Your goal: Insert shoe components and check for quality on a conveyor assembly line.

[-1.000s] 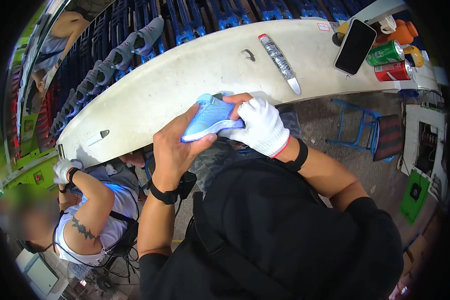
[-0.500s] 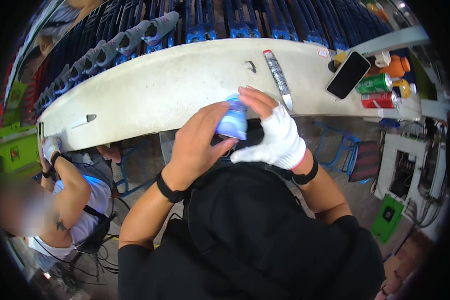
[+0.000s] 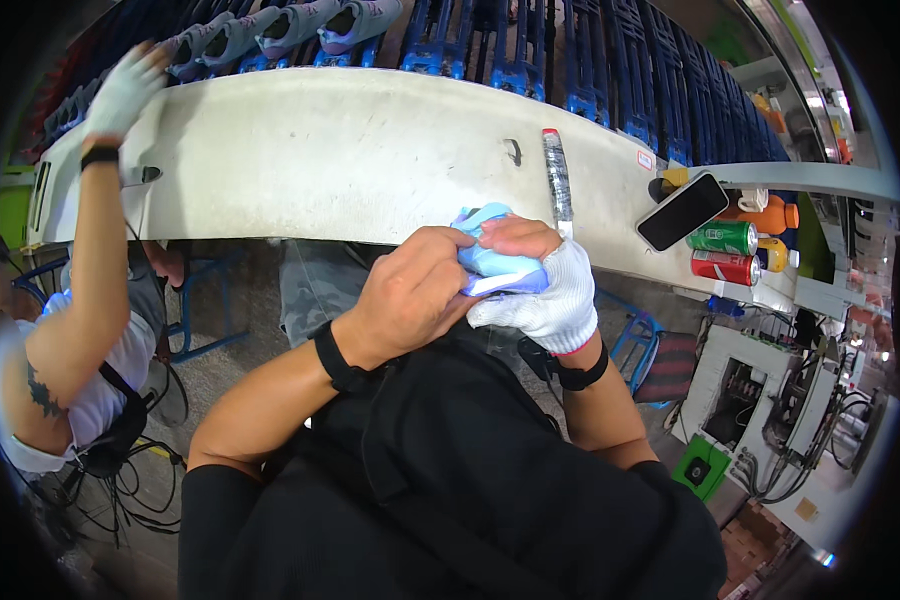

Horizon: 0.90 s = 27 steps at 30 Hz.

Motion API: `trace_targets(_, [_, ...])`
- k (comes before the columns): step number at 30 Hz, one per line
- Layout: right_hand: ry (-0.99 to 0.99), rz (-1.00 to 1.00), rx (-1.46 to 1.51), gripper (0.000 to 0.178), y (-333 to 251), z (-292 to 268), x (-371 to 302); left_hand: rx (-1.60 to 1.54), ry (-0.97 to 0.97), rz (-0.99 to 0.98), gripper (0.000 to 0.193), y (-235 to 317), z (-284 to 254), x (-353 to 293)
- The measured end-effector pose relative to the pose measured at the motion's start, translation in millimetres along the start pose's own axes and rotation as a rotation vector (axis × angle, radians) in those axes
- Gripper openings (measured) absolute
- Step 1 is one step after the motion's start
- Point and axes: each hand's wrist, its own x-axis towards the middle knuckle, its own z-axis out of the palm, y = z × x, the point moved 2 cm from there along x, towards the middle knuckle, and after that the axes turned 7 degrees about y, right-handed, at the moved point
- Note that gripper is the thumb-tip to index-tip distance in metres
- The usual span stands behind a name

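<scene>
A light blue shoe [image 3: 502, 262] with a pale purple-white sole edge is held in front of my chest, at the near edge of the white table [image 3: 300, 130]. My bare left hand [image 3: 407, 282] grips its left side, with the fingers curled against it. My right hand [image 3: 545, 300], in a white glove that leaves some fingers bare, wraps round the other side, its bare fingers lying over the top. Much of the shoe is hidden by both hands. Just beyond the right hand lies a knife [image 3: 557, 175] with a wrapped handle and red end.
At left, a co-worker's gloved hand [image 3: 125, 95] reaches toward a row of similar shoes [image 3: 295, 28] on the blue slatted rack [image 3: 510, 60]. A phone [image 3: 682, 212], a green can [image 3: 722, 238], a red can [image 3: 725, 267] and an orange bottle [image 3: 770, 214] stand right. A stool [image 3: 660, 365] is below.
The shoe has turned from upright to lying more sideways, and my right hand has closed round it from a looser, spread pose. The co-worker's arm has swung up toward the shoes. The view has shifted.
</scene>
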Motion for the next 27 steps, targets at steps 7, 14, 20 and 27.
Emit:
trace_targets(7, [-0.066, -0.121, -0.042, 0.05, 4.9, -6.5, -4.2, -0.036, -0.311, -0.123, 0.043, -17.1, -11.3, 23.7])
trace_targets(14, [-0.089, -0.082, 0.071, 0.05, 10.0, -10.6, -4.6, -0.058, -0.446, -0.279, 0.045, -26.7, -8.1, 18.4])
trace_targets(20, [0.218, -0.022, 0.358, 0.042, 21.9, -5.0, -18.5, 0.306, -0.345, -0.097, 0.053, -26.1, -28.4, 6.1])
trace_targets(27, [0.278, 0.451, 0.249, 0.052, 29.3, 2.4, 19.0, 0.176, -0.18, 0.111, 0.061, -9.6, -66.0, 53.0])
